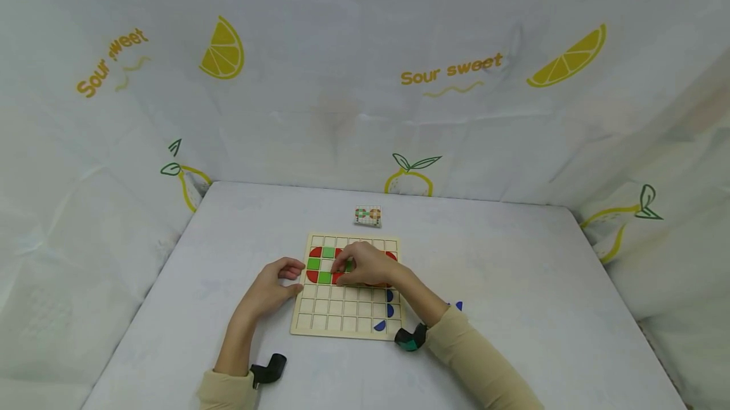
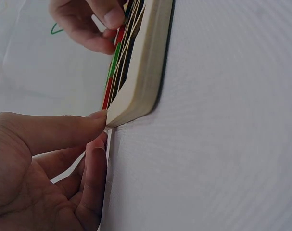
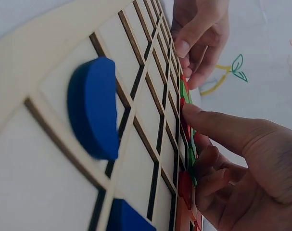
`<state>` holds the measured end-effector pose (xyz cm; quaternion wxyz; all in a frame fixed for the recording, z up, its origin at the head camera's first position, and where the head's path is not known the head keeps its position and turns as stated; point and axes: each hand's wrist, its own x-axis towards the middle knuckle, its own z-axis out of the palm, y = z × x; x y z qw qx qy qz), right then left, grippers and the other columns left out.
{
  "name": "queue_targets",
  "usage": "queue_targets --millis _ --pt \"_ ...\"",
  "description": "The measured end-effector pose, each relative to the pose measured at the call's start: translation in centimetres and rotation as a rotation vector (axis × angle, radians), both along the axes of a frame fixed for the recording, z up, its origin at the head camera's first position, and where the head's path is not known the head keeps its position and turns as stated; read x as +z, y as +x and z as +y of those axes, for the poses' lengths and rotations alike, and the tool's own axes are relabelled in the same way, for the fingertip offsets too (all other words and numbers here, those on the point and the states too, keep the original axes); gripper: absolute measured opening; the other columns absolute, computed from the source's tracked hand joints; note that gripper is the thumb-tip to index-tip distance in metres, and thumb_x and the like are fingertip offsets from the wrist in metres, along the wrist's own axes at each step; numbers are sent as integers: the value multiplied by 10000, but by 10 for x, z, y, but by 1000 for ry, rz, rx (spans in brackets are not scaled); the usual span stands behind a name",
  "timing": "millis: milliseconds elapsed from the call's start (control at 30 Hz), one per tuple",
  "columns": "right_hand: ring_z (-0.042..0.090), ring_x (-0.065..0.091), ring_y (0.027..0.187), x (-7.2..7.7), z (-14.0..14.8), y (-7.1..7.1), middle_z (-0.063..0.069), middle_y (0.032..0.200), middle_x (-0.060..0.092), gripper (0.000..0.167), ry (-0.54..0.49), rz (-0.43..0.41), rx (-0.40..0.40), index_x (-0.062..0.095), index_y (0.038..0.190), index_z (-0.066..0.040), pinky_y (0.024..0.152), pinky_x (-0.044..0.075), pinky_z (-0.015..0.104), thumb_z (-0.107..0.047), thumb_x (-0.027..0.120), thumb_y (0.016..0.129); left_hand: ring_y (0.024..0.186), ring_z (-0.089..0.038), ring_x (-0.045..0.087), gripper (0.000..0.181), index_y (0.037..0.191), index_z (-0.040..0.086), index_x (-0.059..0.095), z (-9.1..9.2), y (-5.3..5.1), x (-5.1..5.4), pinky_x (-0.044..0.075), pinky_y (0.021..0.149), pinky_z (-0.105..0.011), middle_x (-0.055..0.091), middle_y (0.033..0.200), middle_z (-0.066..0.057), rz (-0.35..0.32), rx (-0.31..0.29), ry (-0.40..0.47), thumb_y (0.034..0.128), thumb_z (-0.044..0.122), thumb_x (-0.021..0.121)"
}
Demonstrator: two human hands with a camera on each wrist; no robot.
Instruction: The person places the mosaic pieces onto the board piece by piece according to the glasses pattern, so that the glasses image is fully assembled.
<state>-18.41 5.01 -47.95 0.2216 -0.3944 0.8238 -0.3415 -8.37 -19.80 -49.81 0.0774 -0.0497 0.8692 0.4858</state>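
Note:
A wooden grid board [image 1: 350,336] lies flat on the table, with red and green pieces set in its upper rows. My left hand [image 1: 270,288] touches the board's left edge with thumb and fingertips spread apart. Reaching over the board, my right hand [image 1: 366,264] pinches a red piece [image 3: 185,118] at its cell with thumb and fingers, which partly cover it. Beside it sits a green piece [image 1: 324,277]. Blue half-round pieces [image 3: 93,108] lie in cells along the board's right side. The right hand hides some pieces behind it.
Behind the board stands a small pattern card [image 1: 367,215] showing a coloured grid. Loose blue pieces [image 1: 459,305] lie on the table to the right, partly behind the right forearm. A white cloth printed with lemons [image 1: 408,183] rises beyond the table.

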Motion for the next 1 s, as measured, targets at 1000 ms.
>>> queue_targets --millis 1000 --pt "109 589 858 24 63 9 48 1122 806 222 -25 21 -138 818 1155 -91 766 519 217 -211 819 968 1091 -231 638 385 1290 1 689 0 1 1 542 959 -386 703 1170 -132 3 -4 -5 916 -23 780"
